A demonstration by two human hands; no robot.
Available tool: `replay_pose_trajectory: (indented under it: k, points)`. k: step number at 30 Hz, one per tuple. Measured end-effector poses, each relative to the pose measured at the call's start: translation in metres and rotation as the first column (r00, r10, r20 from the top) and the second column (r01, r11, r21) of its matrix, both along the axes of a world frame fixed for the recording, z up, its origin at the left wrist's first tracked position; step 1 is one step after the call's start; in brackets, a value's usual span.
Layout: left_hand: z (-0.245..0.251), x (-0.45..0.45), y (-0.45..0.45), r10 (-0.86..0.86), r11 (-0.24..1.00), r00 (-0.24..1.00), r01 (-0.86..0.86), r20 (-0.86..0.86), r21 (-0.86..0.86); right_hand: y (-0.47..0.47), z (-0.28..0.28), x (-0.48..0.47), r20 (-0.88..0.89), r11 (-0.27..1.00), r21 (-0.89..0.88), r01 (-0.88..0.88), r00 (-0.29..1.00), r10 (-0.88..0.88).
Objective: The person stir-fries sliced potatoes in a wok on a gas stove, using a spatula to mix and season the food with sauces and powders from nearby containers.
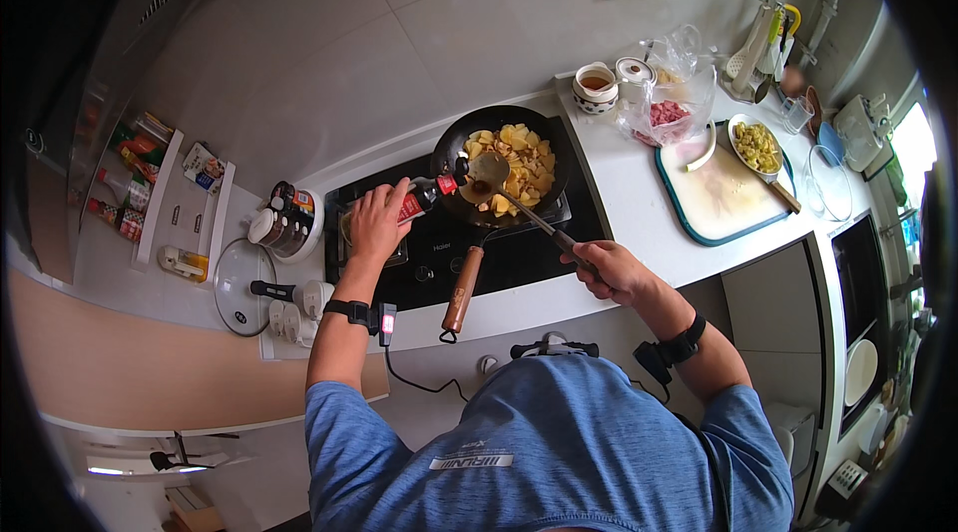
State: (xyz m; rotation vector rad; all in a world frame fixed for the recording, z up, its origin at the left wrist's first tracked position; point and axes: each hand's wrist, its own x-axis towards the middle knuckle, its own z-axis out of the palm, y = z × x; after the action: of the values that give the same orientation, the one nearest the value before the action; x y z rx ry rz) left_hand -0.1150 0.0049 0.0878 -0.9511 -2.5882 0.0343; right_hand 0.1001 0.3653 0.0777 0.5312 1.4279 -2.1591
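My left hand (pixel 376 223) grips a dark sauce bottle (pixel 421 199) with a red label, tilted with its mouth over the bowl of a metal ladle (pixel 488 168). Some dark liquid lies in the ladle. My right hand (pixel 610 271) is closed around the ladle's dark handle. The ladle is held over a black wok (pixel 455 137) on the glass-topped gas hob (pixel 494 262). Sliced potatoes (pixel 530 158), with small browned pieces among them, fill much of the wok. Its wooden handle (pixel 464 289) points towards me, held by neither hand.
Right of the hob are a cutting board (pixel 718 206), a plate of chopped green vegetables (pixel 756 146), a bag of raw meat (pixel 668 115) and a pot of brown liquid (pixel 596 80). A glass lid (pixel 243 285) and spice jars (pixel 281 232) stand left.
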Motion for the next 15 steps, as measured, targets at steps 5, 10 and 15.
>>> replay_pose_trajectory:
  k: [5, 10, 15]
  points:
    - [-0.003, 0.003, 0.003, 0.039, 0.994, 0.999, -0.041, 0.021, 0.098, 0.003, -0.003, 0.0, -0.001, 0.999, -0.043, 0.019, 1.0, -0.019]
    - [-0.008, 0.012, 0.01, 0.142, 0.921, 0.984, -0.171, 0.107, 0.351, 0.018, -0.006, -0.001, -0.024, 0.996, -0.007, 0.085, 0.996, -0.085]
    - [-0.005, 0.035, 0.011, 0.164, 0.818, 0.966, -0.245, 0.198, 0.521, 0.038, -0.016, -0.021, -0.278, 0.84, 0.519, 0.157, 0.961, -0.007]
